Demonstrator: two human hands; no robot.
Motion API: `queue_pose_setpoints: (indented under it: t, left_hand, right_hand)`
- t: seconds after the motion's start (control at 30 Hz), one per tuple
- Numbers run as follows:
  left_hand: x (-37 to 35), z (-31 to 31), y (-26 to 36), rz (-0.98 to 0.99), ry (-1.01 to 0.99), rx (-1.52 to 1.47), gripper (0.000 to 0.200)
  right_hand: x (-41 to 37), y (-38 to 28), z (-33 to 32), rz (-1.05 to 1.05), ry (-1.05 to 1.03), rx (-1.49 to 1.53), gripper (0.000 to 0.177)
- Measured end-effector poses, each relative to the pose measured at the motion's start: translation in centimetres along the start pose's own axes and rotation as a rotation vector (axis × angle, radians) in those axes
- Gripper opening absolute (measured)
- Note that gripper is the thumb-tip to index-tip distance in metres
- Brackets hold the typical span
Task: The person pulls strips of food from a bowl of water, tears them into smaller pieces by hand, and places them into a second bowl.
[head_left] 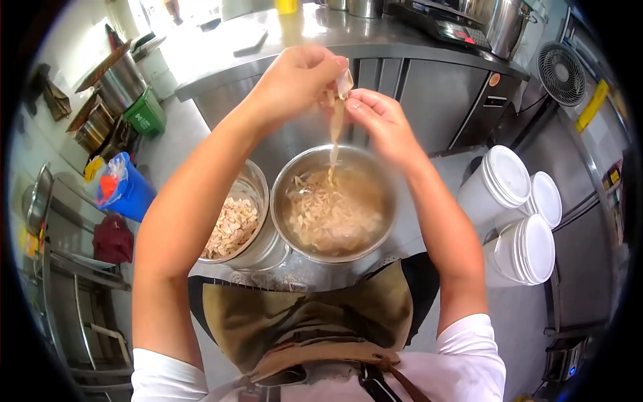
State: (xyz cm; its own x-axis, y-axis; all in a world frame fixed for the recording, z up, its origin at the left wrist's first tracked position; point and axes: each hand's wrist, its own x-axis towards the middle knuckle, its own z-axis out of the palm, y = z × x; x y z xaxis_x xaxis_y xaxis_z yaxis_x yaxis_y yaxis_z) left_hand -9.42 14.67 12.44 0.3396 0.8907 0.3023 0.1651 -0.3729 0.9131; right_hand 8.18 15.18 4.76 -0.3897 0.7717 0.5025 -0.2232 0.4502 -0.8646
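Observation:
A long, limp, pale strip point(336, 127) of what looks like raw meat or offal hangs from my two raised hands. My left hand point(303, 75) pinches its top end. Just below and to the right, my right hand point(383, 120) has thumb and fingers closed on the same strip. Its lower end dangles over a round metal basin point(276, 221) of cloudy water, in which many similar pale pieces point(328, 218) lie. Left of it, partly behind my left forearm, a second metal bowl point(262, 194) contains a heap of pale cut pieces point(233, 228).
A steel counter point(295, 33) runs ahead, with a scale point(462, 33) and pots on top. White lidded buckets point(507, 175) stand at right under a fan point(561, 72). At left are a blue bin point(130, 191) and a green bin point(145, 114). An apron point(308, 308) covers my lap.

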Motion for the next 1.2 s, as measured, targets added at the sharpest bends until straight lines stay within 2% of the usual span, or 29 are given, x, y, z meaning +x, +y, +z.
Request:
queue_pose_setpoints:
  t: [0.03, 0.13, 0.23, 0.33, 0.43, 0.53, 0.67, 0.77, 0.97, 1.07, 1.2]
  left_hand:
    - [-0.1, 0.1, 0.1, 0.002, -0.016, -0.007, 0.026]
    - [-0.6, 0.2, 1.1, 0.01, -0.041, 0.075, 0.028]
    - [-0.6, 0.2, 0.4, 0.074, 0.046, 0.13, 0.03]
    - [-0.9, 0.2, -1.1, 0.082, 0.12, 0.093, 0.027]
    - [-2.0, 0.6, -2.4, 0.047, 0.214, 0.001, 0.027]
    - [-3.7, 1.7, -3.6, -0.08, 0.258, -0.214, 0.026]
    - [-5.7, 2.5, -6.5, -0.074, 0.286, -0.331, 0.024]
    - [-6.6, 2.7, -9.3, -0.167, 0.326, -0.503, 0.023]
    - [-8.3, 2.6, -13.1, -0.207, 0.292, -0.994, 0.022]
    - [-9.0, 2.7, -14.0, -0.259, 0.282, -1.084, 0.022]
    - [-10.5, 3.7, -14.6, -0.255, 0.251, -1.027, 0.022]
  right_hand:
    - [0.3, -0.1, 0.0, -0.031, -0.02, -0.037, 0.024]
    - [0.9, -0.3, -0.1, 0.059, 0.017, 0.009, 0.023]
    - [0.6, -0.8, 0.3, 0.131, 0.102, 0.089, 0.021]
    - [0.3, -0.8, 0.6, 0.29, 0.204, 0.179, 0.016]
    - [-0.3, -0.3, 0.7, 0.344, 0.203, 0.231, 0.014]
    - [-0.9, 0.3, 1.4, 0.322, 0.189, 0.13, 0.011]
    - [-1.5, 1.9, 2.5, 0.423, 0.177, 0.006, 0.011]
    - [-2.5, 3.8, 3.0, 0.454, 0.151, 0.039, 0.009]
    - [-4.6, 5.2, 4.6, 0.462, 0.196, 0.175, 0.013]
    - [-5.3, 5.8, 4.5, 0.489, 0.128, 0.183, 0.017]
    - [-6.4, 7.1, 4.3, 0.485, 0.083, 0.243, 0.017]
